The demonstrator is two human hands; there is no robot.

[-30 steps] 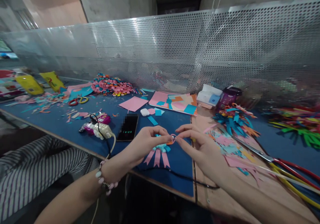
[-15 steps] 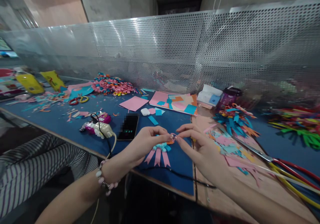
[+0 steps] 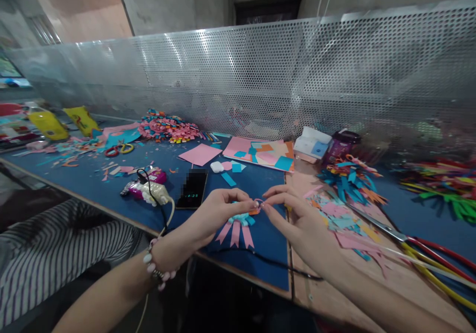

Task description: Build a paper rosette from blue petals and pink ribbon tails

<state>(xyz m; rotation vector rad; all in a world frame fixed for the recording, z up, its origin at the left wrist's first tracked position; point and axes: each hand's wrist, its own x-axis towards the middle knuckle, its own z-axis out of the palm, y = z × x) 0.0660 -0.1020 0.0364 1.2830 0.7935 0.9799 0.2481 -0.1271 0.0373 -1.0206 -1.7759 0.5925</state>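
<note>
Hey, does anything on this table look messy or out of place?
Nothing looks clearly damaged. The oddest bit is a black cord trailing loosely in front of the pink paper tails, cluttering the work spot. Paper scraps also lie strewn to the right, by the large scissors.

curled pink strip [image 3: 259, 200], blue paper cluster [image 3: 241, 218] beneath, pink tails [image 3: 235, 234] fanned

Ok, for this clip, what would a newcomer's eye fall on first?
Probably the bare left hand and bare right hand, nearly meeting at centre, close to a pale-blue, ruffled paper ornament with pink tails. After those, likely the large metal scissors with red and yellow handles at the right, then the shiny perforated metal panel along the back of the blue table.
</note>
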